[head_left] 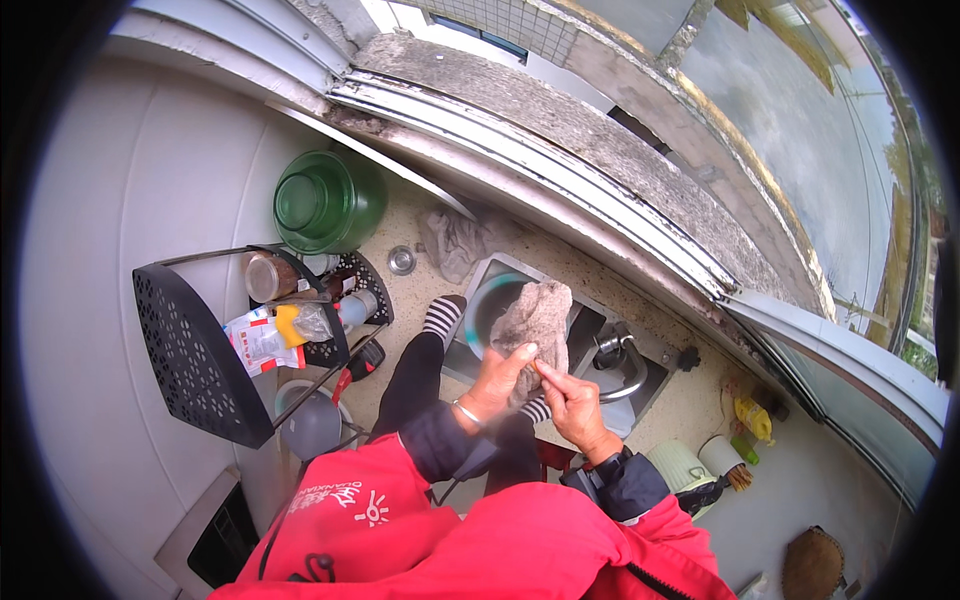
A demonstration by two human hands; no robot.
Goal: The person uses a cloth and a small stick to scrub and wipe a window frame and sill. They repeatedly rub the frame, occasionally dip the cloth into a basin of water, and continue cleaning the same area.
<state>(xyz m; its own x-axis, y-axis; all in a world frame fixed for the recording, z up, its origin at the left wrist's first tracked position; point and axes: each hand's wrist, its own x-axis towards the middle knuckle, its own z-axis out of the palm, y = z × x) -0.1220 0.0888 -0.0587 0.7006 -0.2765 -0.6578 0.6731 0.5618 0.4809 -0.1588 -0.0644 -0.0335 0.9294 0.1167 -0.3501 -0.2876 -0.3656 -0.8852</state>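
A crumpled, greyish-beige rag [538,322] is held up in front of me, above the sink. My left hand [490,388] grips its lower left part, thumb lying on top. Close beside it, my right hand [580,408] pinches the lower right edge of the same rag. Below the rag sits a round basin with a turquoise rim [480,308], partly hidden by it, in the metal sink [460,358]. A curved faucet [636,372] stands just right of the rag. The rag's underside is out of sight.
My striped-sock foot [441,317] stands on the speckled counter [405,215] beside the sink. A green tub [330,203], a grey cloth [455,245] and a black rack [200,350] with jars and packets are leftward. The window track [540,185] runs along the far side.
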